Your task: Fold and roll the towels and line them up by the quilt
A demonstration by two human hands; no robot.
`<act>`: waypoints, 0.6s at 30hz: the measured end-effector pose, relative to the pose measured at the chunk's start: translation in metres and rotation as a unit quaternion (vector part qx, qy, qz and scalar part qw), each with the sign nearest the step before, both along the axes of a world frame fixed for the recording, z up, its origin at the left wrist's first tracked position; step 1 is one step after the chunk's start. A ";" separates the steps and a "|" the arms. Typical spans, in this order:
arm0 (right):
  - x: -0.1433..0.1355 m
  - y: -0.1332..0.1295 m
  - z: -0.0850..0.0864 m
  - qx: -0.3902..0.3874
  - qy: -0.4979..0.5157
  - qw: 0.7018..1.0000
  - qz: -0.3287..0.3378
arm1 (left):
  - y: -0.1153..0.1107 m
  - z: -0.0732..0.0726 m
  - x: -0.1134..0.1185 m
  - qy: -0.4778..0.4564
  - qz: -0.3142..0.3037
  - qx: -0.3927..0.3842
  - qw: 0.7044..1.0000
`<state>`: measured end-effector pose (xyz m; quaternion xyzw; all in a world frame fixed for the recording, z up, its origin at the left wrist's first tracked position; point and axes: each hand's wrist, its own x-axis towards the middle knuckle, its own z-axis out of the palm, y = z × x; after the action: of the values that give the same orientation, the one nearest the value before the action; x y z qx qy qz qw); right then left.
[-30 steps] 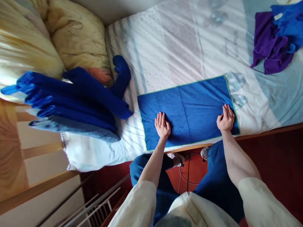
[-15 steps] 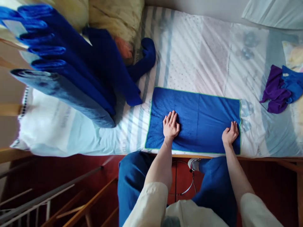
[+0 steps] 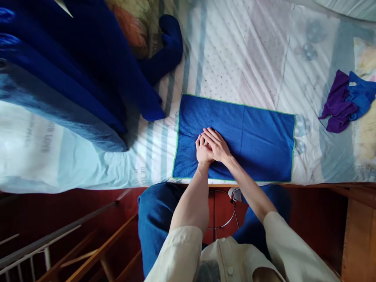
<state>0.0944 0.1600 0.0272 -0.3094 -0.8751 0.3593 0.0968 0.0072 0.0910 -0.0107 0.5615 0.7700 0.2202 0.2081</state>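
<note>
Bed: striped and patterned sheet stretched over a mattress, seen from above by someone standing at its near edge; a wooden side rail runs along that edge.
Blue towel: blue towel with a green hem lies flat on the sheet, its long side parallel to and just inside the bed's near edge, so both arms reach it without leaning; a faint crease runs across its middle.
Left hand: left hand rests palm down on the left half of the towel, fingers straight and together, grasping nothing; it appears to be pressing the cloth flat.
Right hand: right hand has crossed over and lies partly on top of the left one, fingers extended and loose, not closed on any fabric.
Folded stack: dark blue folded cloths are piled toward the bed's far left corner, near the towel's left end but apart from it.
Rolled piece: dark blue bundle sits beyond the towel, against a yellowish pillow.
Loose cloths: purple cloth and a crumpled blue cloth touch each other near the bed's right side, well apart from the towel.
</note>
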 end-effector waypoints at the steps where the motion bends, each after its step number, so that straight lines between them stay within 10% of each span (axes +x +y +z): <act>1: 0.020 0.013 0.000 0.009 -0.009 1.000 -0.002 | 0.000 0.002 -0.001 -0.001 0.003 0.006 1.000; 11: 0.250 0.116 -0.012 0.195 -0.209 0.916 -0.280 | 0.001 0.017 0.001 -0.015 0.020 0.037 0.999; 18: 0.243 0.121 0.002 0.192 -0.244 0.901 -0.302 | 0.003 0.018 0.002 -0.027 0.025 0.043 0.998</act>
<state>0.3370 0.2806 0.0293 -0.6124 -0.7878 0.0514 0.0415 0.0087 0.0935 0.0073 0.5447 0.7675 0.2731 0.1991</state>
